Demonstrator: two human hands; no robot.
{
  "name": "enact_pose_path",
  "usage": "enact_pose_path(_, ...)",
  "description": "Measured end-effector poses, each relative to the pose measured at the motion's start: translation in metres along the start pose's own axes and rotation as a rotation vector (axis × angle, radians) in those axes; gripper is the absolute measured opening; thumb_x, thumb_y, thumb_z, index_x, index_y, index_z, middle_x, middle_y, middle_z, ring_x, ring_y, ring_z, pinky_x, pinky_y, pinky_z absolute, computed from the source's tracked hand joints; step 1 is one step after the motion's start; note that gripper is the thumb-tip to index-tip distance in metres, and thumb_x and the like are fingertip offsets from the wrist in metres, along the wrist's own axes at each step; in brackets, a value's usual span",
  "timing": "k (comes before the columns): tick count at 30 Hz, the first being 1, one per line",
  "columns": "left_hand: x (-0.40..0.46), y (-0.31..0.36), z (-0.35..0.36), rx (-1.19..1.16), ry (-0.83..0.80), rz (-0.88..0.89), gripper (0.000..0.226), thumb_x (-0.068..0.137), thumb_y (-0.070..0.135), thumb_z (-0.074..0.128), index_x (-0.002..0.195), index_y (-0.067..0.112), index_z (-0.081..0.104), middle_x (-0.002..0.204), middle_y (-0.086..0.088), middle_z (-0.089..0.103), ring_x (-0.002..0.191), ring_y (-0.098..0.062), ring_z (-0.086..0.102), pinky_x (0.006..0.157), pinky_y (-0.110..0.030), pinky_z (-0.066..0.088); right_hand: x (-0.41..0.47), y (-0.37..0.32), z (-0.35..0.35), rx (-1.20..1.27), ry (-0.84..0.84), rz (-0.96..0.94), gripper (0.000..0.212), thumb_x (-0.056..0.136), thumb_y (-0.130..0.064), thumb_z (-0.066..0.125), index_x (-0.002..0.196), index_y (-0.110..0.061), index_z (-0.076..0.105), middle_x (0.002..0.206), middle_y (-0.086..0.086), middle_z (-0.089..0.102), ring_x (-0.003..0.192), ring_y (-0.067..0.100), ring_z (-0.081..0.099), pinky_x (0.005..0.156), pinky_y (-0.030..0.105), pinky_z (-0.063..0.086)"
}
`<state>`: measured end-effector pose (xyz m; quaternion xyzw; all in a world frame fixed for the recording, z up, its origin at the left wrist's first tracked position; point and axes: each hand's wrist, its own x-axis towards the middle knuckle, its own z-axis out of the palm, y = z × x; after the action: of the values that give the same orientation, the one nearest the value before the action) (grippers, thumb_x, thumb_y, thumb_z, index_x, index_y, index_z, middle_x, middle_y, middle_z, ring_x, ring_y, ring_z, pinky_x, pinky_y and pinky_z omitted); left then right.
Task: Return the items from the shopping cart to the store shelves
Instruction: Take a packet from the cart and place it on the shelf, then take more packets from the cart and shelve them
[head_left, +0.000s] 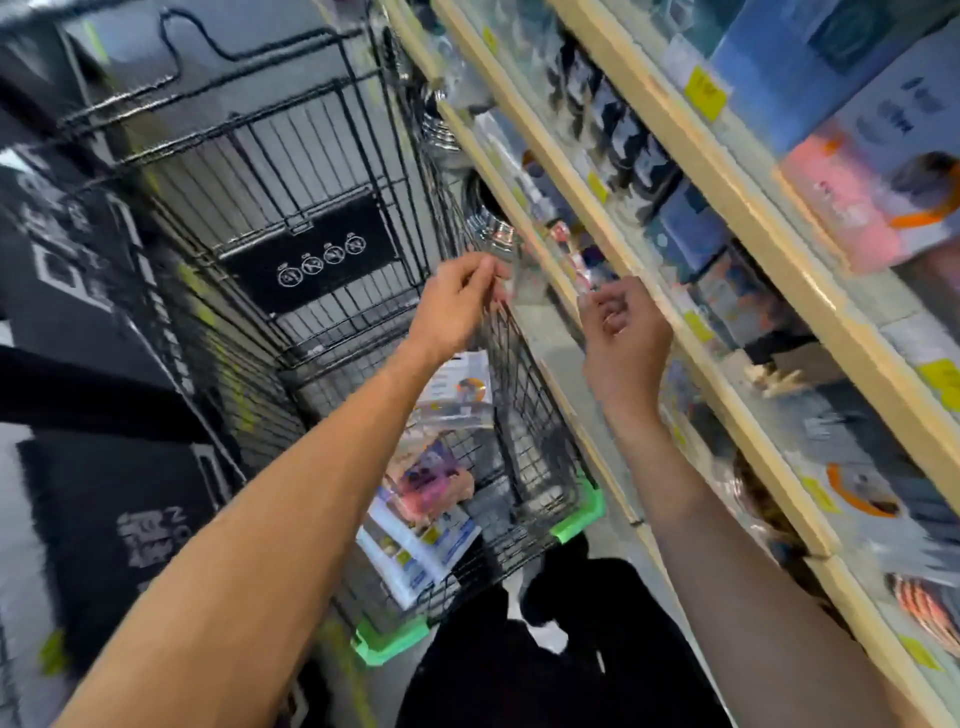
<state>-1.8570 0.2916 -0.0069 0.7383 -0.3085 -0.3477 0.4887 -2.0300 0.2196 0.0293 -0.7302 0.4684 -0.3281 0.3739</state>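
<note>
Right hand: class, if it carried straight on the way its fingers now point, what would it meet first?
Probably the small packaged goods on the shelf just ahead of the right hand. Motion blur makes depth uncertain.

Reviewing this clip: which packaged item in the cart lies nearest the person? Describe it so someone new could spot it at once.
Start at the black wire shopping cart with green corner bumpers. At its near end, below both forearms, lies a pile of packages. The nearest is a flat white pack with blue and yellow print, just under the pink and purple package.
</note>
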Motion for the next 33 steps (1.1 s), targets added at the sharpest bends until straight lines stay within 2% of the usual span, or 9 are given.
enact_pose_path(4, -0.045, -0.088, -0.063, -0.07, 0.169, -0.415, 0.036, 0.107, 0.029, 0.039, 0.095, 0.006, 0.064, 0.077, -0.007, 0.064, 0.067, -0.02, 0.058, 0.063, -0.03, 0.047, -0.043, 0.032, 0.053, -0.079, -0.362, 0.174, 0.018, 0.091, -0.027, 0.066, 0.083, -0.012, 0.063, 0.069, -0.008, 0.059, 0.061, -0.001, 0.054, 0.059, 0.022, 0.044)
enact_pose_path(9, -0.105, -0.178, -0.082, -0.309, 0.354, -0.881, 0.022, 0.103, 0.02, 0.046, 0.084, 0.01, 0.054, 0.071, -0.007, 0.054, 0.05, -0.015, 0.054, 0.05, -0.021, 0.043, -0.083, 0.1, 0.109, -0.2, -0.794, 0.511, 0.033, 0.081, -0.048, 0.063, 0.065, -0.019, 0.066, 0.072, 0.015, 0.07, 0.063, 0.033, 0.063, 0.067, 0.053, 0.057)
enact_pose_path(12, -0.132, -0.219, -0.053, -0.31, 0.302, -1.059, 0.03, 0.099, 0.015, 0.051, 0.069, 0.012, 0.048, 0.063, -0.01, 0.04, 0.035, -0.012, 0.042, 0.041, -0.018, 0.031, -0.098, 0.115, 0.118, -0.221, -0.981, 0.724, 0.013, 0.093, -0.022, 0.064, 0.092, -0.01, 0.069, 0.076, 0.016, 0.067, 0.054, 0.021, 0.056, 0.055, 0.032, 0.05)
enact_pose_path(14, -0.143, -0.239, -0.027, -0.225, 0.208, -1.116, 0.024, 0.082, 0.023, 0.073, 0.075, 0.009, 0.054, 0.07, -0.01, 0.052, 0.055, -0.017, 0.059, 0.052, -0.027, 0.047, -0.103, 0.131, 0.123, -0.255, -1.047, 0.803, 0.029, 0.096, -0.014, 0.061, 0.112, 0.009, 0.062, 0.081, 0.019, 0.061, 0.053, 0.019, 0.05, 0.051, 0.023, 0.04)
enact_pose_path(17, -0.146, -0.25, 0.005, 0.008, 0.252, -1.12, 0.061, 0.072, 0.041, 0.076, 0.115, 0.006, 0.052, 0.105, -0.011, 0.068, 0.099, -0.032, 0.066, 0.085, -0.039, 0.054, -0.102, 0.16, 0.135, -0.238, -1.047, 0.884, 0.041, 0.095, -0.017, 0.061, 0.112, 0.02, 0.056, 0.084, 0.029, 0.058, 0.062, 0.025, 0.052, 0.057, 0.026, 0.038)
enact_pose_path(20, -0.141, -0.248, 0.018, 0.491, 0.249, -1.043, 0.053, 0.086, 0.046, 0.063, 0.119, 0.007, 0.048, 0.112, -0.016, 0.066, 0.113, -0.036, 0.058, 0.095, -0.042, 0.045, -0.09, 0.187, 0.154, -0.32, -0.963, 0.764, 0.032, 0.079, -0.049, 0.061, 0.078, -0.018, 0.067, 0.088, 0.014, 0.069, 0.088, 0.035, 0.068, 0.081, 0.043, 0.057)
enact_pose_path(22, -0.136, -0.255, 0.018, 0.616, 0.206, -1.053, 0.06, 0.085, 0.052, 0.062, 0.126, 0.01, 0.047, 0.116, -0.017, 0.063, 0.117, -0.036, 0.054, 0.096, -0.042, 0.044, -0.079, 0.213, 0.176, -0.34, -0.888, 0.681, 0.038, 0.074, -0.056, 0.057, 0.07, -0.018, 0.061, 0.081, 0.009, 0.065, 0.079, 0.031, 0.063, 0.073, 0.04, 0.052)
enact_pose_path(27, -0.126, -0.285, 0.017, 0.397, 0.345, -0.999, 0.057, 0.076, 0.046, 0.077, 0.119, 0.016, 0.056, 0.108, -0.007, 0.072, 0.105, -0.029, 0.064, 0.087, -0.036, 0.054, -0.057, 0.242, 0.23, -0.299, -0.742, 0.685, 0.044, 0.079, -0.05, 0.065, 0.093, -0.009, 0.066, 0.075, 0.002, 0.064, 0.062, 0.017, 0.056, 0.053, 0.026, 0.039)
enact_pose_path(33, -0.123, -0.297, 0.018, 0.203, 0.506, -0.971, 0.069, 0.068, 0.054, 0.079, 0.124, 0.021, 0.057, 0.107, 0.004, 0.073, 0.103, -0.022, 0.068, 0.09, -0.041, 0.056, -0.04, 0.256, 0.271, -0.131, -0.675, 0.961, 0.057, 0.075, -0.039, 0.081, 0.119, -0.017, 0.05, 0.102, -0.002, 0.066, 0.083, 0.016, 0.066, 0.07, 0.031, 0.054)
